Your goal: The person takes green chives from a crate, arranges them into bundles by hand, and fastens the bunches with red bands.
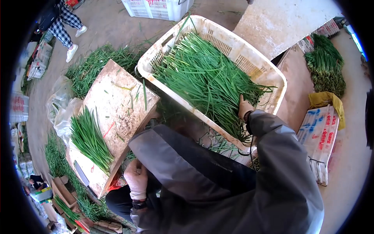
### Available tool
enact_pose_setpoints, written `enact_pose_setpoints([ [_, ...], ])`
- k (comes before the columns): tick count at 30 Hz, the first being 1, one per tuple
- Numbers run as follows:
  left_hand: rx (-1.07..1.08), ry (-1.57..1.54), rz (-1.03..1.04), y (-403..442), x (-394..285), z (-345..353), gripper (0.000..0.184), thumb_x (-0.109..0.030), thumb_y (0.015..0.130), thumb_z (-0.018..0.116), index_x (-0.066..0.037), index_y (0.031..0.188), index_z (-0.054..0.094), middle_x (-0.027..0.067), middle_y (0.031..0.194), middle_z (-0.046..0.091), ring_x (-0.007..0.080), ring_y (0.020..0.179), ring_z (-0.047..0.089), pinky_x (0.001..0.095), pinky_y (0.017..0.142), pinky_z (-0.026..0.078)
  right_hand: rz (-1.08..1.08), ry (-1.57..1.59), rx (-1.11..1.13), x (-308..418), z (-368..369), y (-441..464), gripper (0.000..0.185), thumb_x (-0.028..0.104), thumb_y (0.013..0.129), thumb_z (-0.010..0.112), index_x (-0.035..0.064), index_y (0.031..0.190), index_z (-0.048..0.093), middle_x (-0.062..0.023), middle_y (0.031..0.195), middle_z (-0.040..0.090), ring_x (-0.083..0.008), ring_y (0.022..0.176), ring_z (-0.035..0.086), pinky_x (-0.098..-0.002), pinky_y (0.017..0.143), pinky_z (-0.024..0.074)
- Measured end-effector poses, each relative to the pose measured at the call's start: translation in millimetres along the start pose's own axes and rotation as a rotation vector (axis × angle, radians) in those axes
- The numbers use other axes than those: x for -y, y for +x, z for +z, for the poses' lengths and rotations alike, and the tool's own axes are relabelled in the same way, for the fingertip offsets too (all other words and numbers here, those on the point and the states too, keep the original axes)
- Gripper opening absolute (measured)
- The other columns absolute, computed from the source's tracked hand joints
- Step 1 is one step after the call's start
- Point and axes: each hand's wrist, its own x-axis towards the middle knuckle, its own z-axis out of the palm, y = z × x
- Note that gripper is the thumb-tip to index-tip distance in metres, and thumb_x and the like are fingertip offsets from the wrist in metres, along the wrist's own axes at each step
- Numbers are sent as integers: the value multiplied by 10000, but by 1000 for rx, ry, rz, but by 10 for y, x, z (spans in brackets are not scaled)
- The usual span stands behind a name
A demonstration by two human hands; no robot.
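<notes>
A white plastic basket holds a large heap of long green stalks. My right hand reaches in at the basket's right side and touches the heap, its fingers partly sunk among the leaves. My left hand rests by my knee with its fingers curled; whether anything is inside it is hidden. Left of my knee stands a worn board, and on it lies a smaller bunch of green stalks. A flat dark blade-like object lies near the board's lower left edge.
Loose greens and clear plastic bags lie left of the board. Another crate stands beyond the basket. At right are stacked greens and a white crate. A person in checked trousers is at upper left.
</notes>
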Motion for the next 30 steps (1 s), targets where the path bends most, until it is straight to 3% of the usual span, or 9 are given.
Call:
enact_pose_setpoints([
  [11, -57, -23, 30, -11, -49, -34, 163, -29, 833, 758, -22, 995, 743, 159, 859, 736, 332, 756, 717, 385, 712, 561, -145, 85, -106, -321, -211, 342, 941, 143, 778, 743, 51, 1604, 300, -259, 1163, 715, -390, 1118, 692, -451, 957, 557],
  [13, -57, -9, 29, -35, -87, -60, 157, -29, 832, 761, -24, 987, 743, 159, 861, 735, 335, 762, 716, 386, 716, 560, -304, 50, -28, -421, -574, 264, 808, 135, 641, 841, -22, 1385, 567, -254, 1110, 734, -379, 1086, 707, -441, 923, 569],
  [16, -53, -1, 31, -48, -108, -73, 134, -29, 831, 765, -27, 962, 740, 154, 848, 730, 336, 767, 710, 388, 718, 553, -426, 417, 368, -685, -1149, 195, 402, 91, 686, 839, -46, 1044, 719, -160, 884, 760, -255, 798, 734, -380, 708, 579],
  [17, -48, 2, 32, -45, -107, -74, 129, -30, 831, 766, -27, 957, 737, 153, 844, 728, 337, 765, 708, 391, 717, 551, -377, 537, 524, -873, -1035, 482, 392, 124, 660, 848, -6, 1022, 769, -121, 934, 769, -229, 860, 720, -390, 743, 561],
  [21, -22, -1, 26, -46, -91, -78, 115, -34, 833, 766, -25, 941, 727, 155, 835, 721, 343, 766, 703, 401, 718, 548, -368, 568, 183, -886, -594, 559, 498, 77, 623, 872, -59, 1071, 703, -144, 829, 737, -256, 701, 712, -401, 633, 567],
  [22, -17, -3, 22, -44, -80, -78, 114, -35, 834, 766, -25, 939, 724, 156, 835, 720, 345, 768, 703, 404, 719, 548, -329, 449, 23, -874, -202, 819, 743, 80, 624, 881, -78, 1296, 609, -163, 818, 734, -267, 699, 718, -424, 613, 572],
  [23, -19, -3, 24, -46, -69, -76, 115, -36, 834, 766, -24, 940, 724, 157, 837, 720, 346, 771, 702, 404, 720, 547, -230, 458, 36, -665, -173, 620, 999, 96, 637, 884, -62, 1508, 421, -213, 929, 750, -335, 843, 747, -443, 723, 598],
  [27, -16, 2, 37, -53, -35, -61, 109, -41, 837, 766, -24, 935, 721, 159, 839, 717, 348, 772, 698, 407, 720, 548, -40, 251, -20, -201, 86, 421, 1251, 210, 675, 929, 6, 1642, 161, -257, 1413, 600, -384, 1306, 596, -411, 1064, 504],
  [30, -24, 8, 54, -22, -56, -36, 103, -44, 834, 771, -30, 924, 722, 154, 828, 714, 339, 757, 696, 405, 716, 549, 42, 231, -55, -103, 22, 256, 1261, 255, 725, 910, 80, 1669, 93, -242, 1435, 585, -356, 1298, 606, -431, 1063, 504],
])
